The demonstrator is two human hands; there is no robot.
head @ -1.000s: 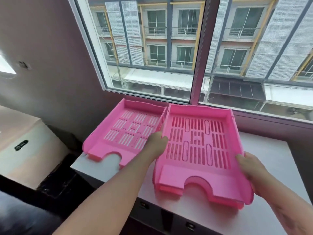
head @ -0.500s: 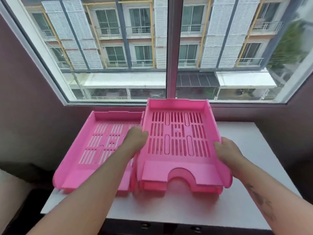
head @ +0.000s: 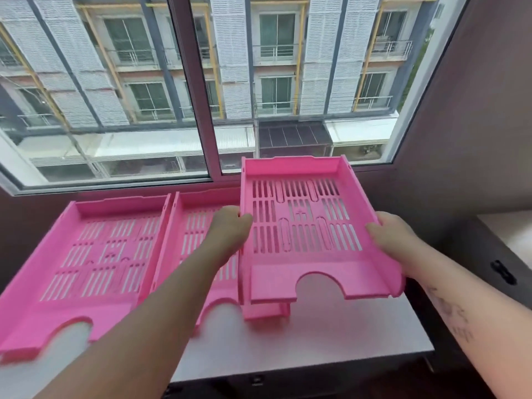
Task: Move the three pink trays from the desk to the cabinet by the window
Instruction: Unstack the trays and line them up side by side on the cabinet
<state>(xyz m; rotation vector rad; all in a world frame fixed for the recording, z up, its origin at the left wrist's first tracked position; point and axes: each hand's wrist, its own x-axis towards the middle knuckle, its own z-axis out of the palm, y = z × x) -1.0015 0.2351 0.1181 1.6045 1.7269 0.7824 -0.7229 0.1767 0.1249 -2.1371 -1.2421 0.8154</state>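
Observation:
Three pink slotted trays are at the window. The left tray point(head: 86, 254) and the middle tray point(head: 195, 223) lie side by side on the white cabinet top point(head: 331, 335). The third tray point(head: 302, 226) is held level above the cabinet's right part, overlapping the middle tray's right edge. My left hand point(head: 230, 237) grips its left wall and my right hand point(head: 394, 240) grips its right wall. My left forearm hides part of the middle tray.
The window sill and glass point(head: 201, 125) run directly behind the trays. A dark wall point(head: 475, 139) closes the right side. A beige unit with a black handle point(head: 502, 272) stands at the right. Drawer fronts show below the cabinet's front edge.
The tray in my hands has risen and shifted right, uncovering a second tray beneath it that stays on the cabinet. The view has turned to the right.

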